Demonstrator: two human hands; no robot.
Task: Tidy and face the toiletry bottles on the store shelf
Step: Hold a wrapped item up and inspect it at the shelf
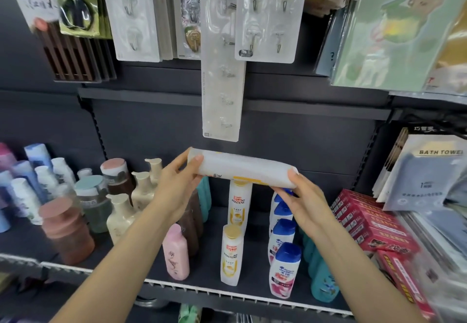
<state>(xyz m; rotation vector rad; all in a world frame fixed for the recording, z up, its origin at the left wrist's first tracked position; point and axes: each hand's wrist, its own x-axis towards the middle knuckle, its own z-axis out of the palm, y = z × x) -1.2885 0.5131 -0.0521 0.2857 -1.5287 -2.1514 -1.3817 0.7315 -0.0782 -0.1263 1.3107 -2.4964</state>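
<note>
Head view: the dark, matte shelf runs below both grips, with a pale ribbed price rail along its front edge. Above the grips hang glossy clear blister packs of metal hooks; to the right of the right grip lie red cardboard boxes and soft bath towel packs. Left of the left grip stand rounded cream pump bottles and squat jars with pink and teal lids. Directly beneath the grips stand upright smooth plastic bottles: two white-and-yellow Pantene bottles in a row running front to back, a row of white bottles with blue caps just right of them, a pink bottle to the left, and teal bottles further right.

The held bottle, white, smooth and elongated with a yellow band on its label, is raised in the air above the shelf, lying on its side. Its long axis runs left to right, tilted slightly down toward the right; I cannot tell which end is the cap. The left grip curls its fingers and thumb round the left end, and the right grip is clamped on the right end, thumb on the near face.
</note>
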